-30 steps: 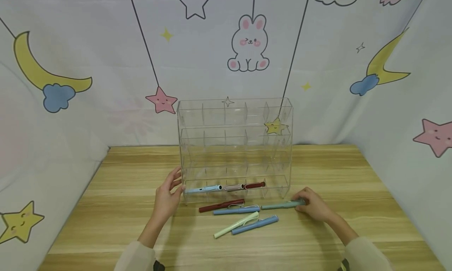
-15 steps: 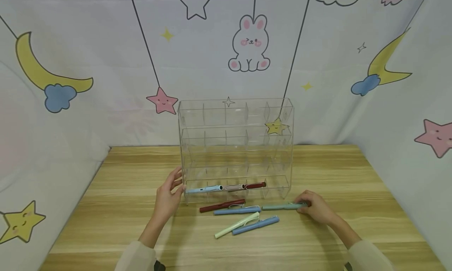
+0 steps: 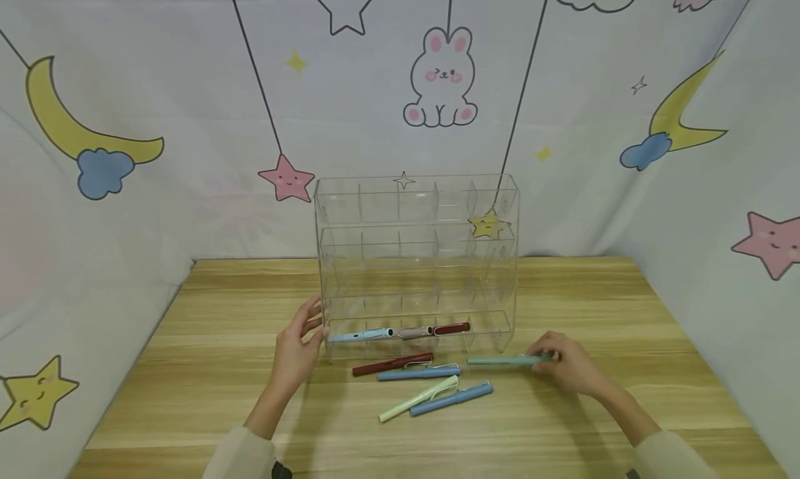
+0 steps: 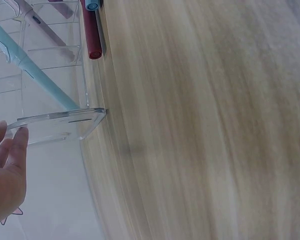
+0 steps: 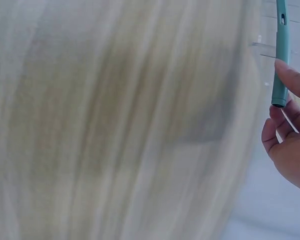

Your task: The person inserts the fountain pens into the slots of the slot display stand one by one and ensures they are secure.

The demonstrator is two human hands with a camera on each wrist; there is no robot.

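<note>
A clear acrylic rack (image 3: 375, 234) with tiers of small compartments stands upright on the table. My left hand (image 3: 296, 350) grips its left side panel, thumb and fingers on either side of the edge in the left wrist view. To the right of the rack's front, my right hand (image 3: 567, 364) pinches a green pen (image 3: 505, 360) by its clip end. The pen lies nearly level, pointing left. On the lowest tier sit a light blue pen (image 3: 361, 334), a greyish-pink pen (image 3: 415, 332) and a dark red pen (image 3: 451, 328).
Before the rack lie another dark red pen (image 3: 390, 364), a blue pen (image 3: 419, 373), a pale green pen (image 3: 417, 398) and a second blue pen (image 3: 453, 398), the last two touching or overlapping. A printed white cloth (image 3: 206, 118) hangs behind the wooden table (image 3: 250, 291).
My right hand has shifted slightly right with the green pen, which has drawn away from the blue pen's end. My left hand stays at the rack.
</note>
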